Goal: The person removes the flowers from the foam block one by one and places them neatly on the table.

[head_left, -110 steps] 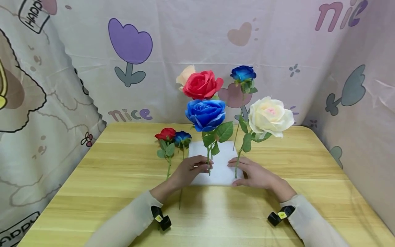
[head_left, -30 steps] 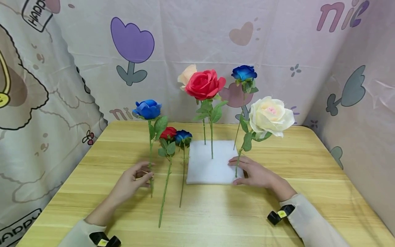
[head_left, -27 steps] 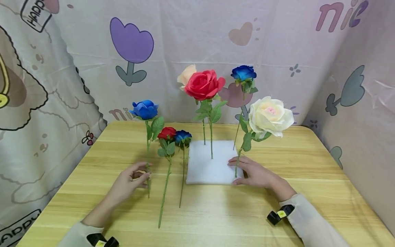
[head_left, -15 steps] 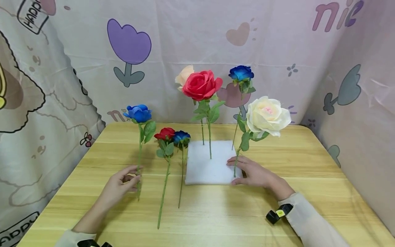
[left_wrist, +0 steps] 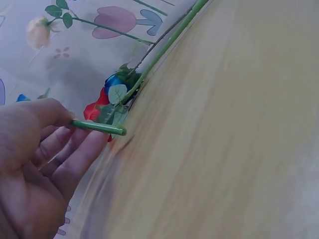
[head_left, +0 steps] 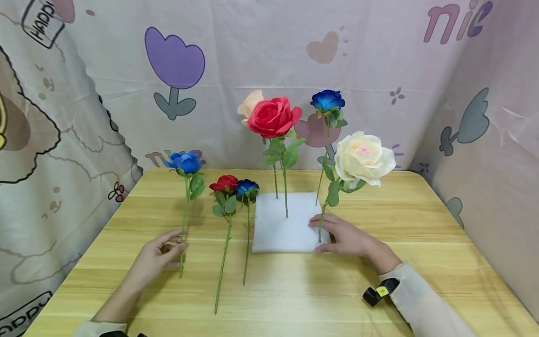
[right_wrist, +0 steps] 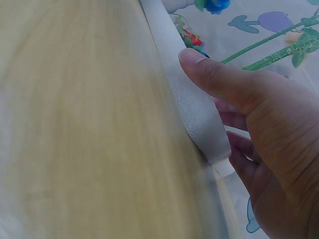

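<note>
At the table's left side, my left hand [head_left: 151, 260] pinches the stem of a blue artificial rose [head_left: 185, 163], held upright. The stem's cut end [left_wrist: 112, 129] sticks out past the fingers in the left wrist view. My right hand [head_left: 351, 239] grips the right front corner of a white foam board [head_left: 278, 234], thumb along the front edge in the right wrist view. By its fingers rises the stem of a large white rose [head_left: 364, 159]. Also standing in the foam are a red rose [head_left: 273, 117], a peach rose [head_left: 251, 105] behind it, and a darker blue rose [head_left: 327, 100].
Between the left hand and the foam, a small red rose [head_left: 224, 183] and a small blue rose [head_left: 247, 188] lie on the wooden table [head_left: 294, 299], stems toward the front. A printed cloth [head_left: 252, 47] hangs behind and at both sides.
My left hand has drawn the blue rose away from over the foam, leftward past the lying roses, and lowered it somewhat. The right hand has kept its place on the foam board.
</note>
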Available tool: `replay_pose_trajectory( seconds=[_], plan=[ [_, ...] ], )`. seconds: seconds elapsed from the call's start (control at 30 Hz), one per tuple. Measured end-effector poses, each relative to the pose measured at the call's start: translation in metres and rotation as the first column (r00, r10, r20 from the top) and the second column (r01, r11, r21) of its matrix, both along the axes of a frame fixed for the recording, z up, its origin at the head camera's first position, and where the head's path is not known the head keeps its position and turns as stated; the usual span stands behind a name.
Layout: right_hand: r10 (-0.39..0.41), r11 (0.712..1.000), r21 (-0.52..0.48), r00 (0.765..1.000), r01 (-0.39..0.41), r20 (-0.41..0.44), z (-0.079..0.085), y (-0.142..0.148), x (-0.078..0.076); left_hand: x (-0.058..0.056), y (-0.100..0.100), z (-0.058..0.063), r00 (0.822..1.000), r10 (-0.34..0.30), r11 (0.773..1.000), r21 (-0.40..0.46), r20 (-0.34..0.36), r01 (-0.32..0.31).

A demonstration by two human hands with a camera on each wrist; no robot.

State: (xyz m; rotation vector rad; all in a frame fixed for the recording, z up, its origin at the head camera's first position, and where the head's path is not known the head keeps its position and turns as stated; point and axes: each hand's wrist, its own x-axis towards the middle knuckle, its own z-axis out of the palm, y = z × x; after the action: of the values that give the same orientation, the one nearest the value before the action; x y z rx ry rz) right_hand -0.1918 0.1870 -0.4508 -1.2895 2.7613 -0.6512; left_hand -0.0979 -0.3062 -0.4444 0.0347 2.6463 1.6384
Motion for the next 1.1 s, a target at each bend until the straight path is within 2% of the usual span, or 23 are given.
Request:
replay_pose_trajectory(
  seconds=[0.3, 0.8, 1.1],
  plan=[
    [0.002, 1.0, -0.008, 1.0, -0.002, -0.005, 0.0007, -0.0004, 0.0009, -0.001, -0.0026, 0.0008, 0.996, -0.024, 0.999, -0.02, 0.088, 0.025],
    [-0.008, 1.0, 0.003, 1.0, 0.008, 0.013, -0.0002, 0.0003, -0.0002, 0.0005, -0.0046, -0.0063, 0.989, -0.064, 0.998, 0.002, 0.137, 0.064],
    [0.018, 1.0, -0.023, 0.999, -0.019, -0.029, 0.0008, -0.0003, 0.0004, 0.001, -0.0034, -0.0087, 0.983, -0.054, 0.998, -0.015, 0.173, 0.058]
  ],
)
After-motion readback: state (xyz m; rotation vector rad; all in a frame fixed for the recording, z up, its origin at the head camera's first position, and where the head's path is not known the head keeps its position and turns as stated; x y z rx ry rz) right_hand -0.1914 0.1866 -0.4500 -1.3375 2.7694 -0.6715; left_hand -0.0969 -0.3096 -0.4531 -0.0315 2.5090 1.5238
